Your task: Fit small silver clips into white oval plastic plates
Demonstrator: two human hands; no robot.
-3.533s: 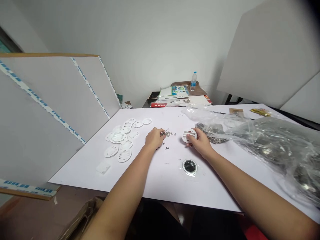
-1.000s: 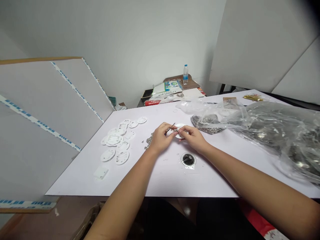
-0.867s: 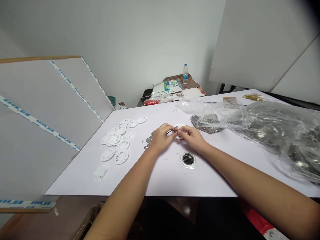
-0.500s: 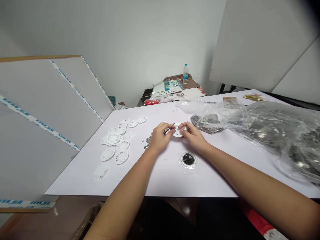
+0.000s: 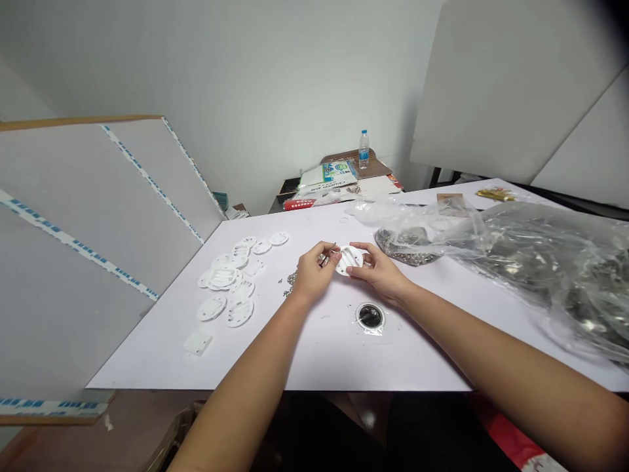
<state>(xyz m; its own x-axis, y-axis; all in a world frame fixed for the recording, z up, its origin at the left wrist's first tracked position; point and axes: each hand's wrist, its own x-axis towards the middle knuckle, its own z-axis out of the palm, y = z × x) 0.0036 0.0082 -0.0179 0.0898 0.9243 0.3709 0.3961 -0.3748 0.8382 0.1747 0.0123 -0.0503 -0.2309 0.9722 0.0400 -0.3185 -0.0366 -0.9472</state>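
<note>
My right hand [image 5: 378,270] is closed on the edge of a round white plastic battery cover [image 5: 350,261], whose slotted face is turned toward me. The closed left hand [image 5: 317,269] meets the left edge of this disc and also grips a thin dark tool [image 5: 335,246], mostly hidden by the fingers; its kind does not show. Beside the left hand lies a small heap of shiny metal pieces [image 5: 291,282]. Farther left, several similar white discs [image 5: 240,311] overlap on the white table [image 5: 314,354]. A black round piece with a pale rim [image 5: 370,316] lies below my hands.
Clear plastic bags [image 5: 540,262] of metal parts cover the table's right side. A smaller bag of metal pieces [image 5: 407,246] lies just beyond my right hand. A white square piece [image 5: 198,342] is at the left front. A panel [image 5: 98,210] borders the left edge; a water bottle [image 5: 363,149] stands behind.
The white disc has been tilted up, so its slotted face now shows more fully. My right fingers have shifted around its edge, and the thin tool sticks out less.
</note>
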